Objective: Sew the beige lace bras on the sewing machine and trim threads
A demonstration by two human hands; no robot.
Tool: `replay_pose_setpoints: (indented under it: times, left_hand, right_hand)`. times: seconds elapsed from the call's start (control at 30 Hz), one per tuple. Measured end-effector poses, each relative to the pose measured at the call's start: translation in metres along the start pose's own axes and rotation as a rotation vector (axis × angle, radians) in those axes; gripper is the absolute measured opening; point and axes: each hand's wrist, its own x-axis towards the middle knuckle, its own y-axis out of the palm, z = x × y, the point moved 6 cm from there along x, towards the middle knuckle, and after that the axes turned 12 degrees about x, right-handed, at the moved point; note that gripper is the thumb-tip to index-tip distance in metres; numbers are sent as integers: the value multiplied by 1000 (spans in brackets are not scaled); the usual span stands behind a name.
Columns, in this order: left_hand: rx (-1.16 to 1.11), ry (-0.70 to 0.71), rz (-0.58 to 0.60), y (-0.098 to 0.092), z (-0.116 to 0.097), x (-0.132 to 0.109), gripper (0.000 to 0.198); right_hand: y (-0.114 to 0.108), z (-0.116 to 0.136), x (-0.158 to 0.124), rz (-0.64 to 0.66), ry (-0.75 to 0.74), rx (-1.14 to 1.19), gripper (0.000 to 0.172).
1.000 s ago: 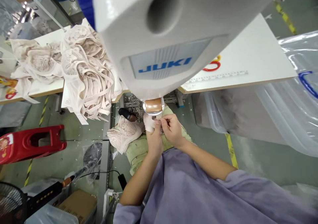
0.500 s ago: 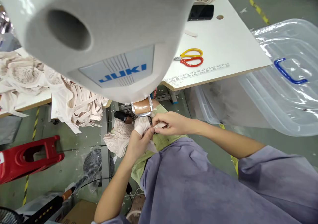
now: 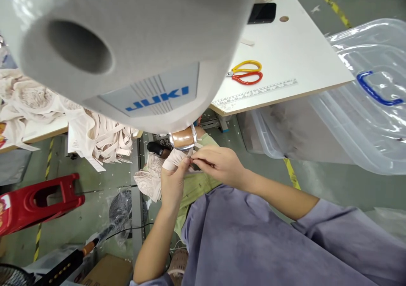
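Note:
Below the white JUKI sewing machine head (image 3: pixel 158 98), my left hand (image 3: pixel 174 182) is closed around a beige bra (image 3: pixel 149 180), its thumb pressed on the gathered fabric. The lace part of the bra hangs to the left over my lap. My right hand (image 3: pixel 222 163) pinches a bit of the same bra beside my left thumb; its fingertips meet the left hand's. Exactly which part is pinched is too small to make out. Just above both hands sits the machine's shiny metal-edged end (image 3: pixel 183 138).
A pile of beige bras (image 3: pixel 104 132) hangs over the left table. Scissors (image 3: pixel 245 72), a clear ruler (image 3: pixel 256 92) and a phone (image 3: pixel 262 13) lie on the white tabletop (image 3: pixel 294 49). Clear plastic bins (image 3: pixel 374 121) stand right; a red stool (image 3: pixel 41 201) is on the floor left.
The pale strip that stretched between my hands no longer shows. My right hand has turned its back upward, fingertips drawn in at the left thumb. The view has shifted slightly.

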Motion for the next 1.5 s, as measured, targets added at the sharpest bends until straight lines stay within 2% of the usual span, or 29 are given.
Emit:
replay_pose_setpoints:
  times: [0.13,0.3,0.53,0.7,0.9,1.03,1.17,1.37,1.5]
  left_hand:
    - [-4,-3,-44,-1,-1,-2,25]
    - [206,40,-28,-5,-5,-8,23]
    - [219,36,-33,0,-9,-12,23]
    - [262,77,-49,-1,-10,-14,25]
    - [265,166,-70,-3,-12,-17,19]
    - [209,174,-83,-4,-9,-18,16]
    - [161,154,-37,-2,-7,-16,19]
    - [204,67,151,4,-10,-8,22]
    - [289,72,103,0,-11,-9,26]
  right_hand:
    - [2,-6,4,-16,109,-18,18]
    - [-2,-11,8,37,178,20,11]
    - [-8,-6,5,-62,144,72,11]
    - [-8,-12,10,65,254,114,9]
    - [-5,-17,14,239,373,287,4]
    - [-3,-11,16,305,328,249,5]
    - [0,-8,13,388,268,160,13]
    - [0,-13,5,283,235,112,15]
    - [1,-15,5,254,251,84,15]
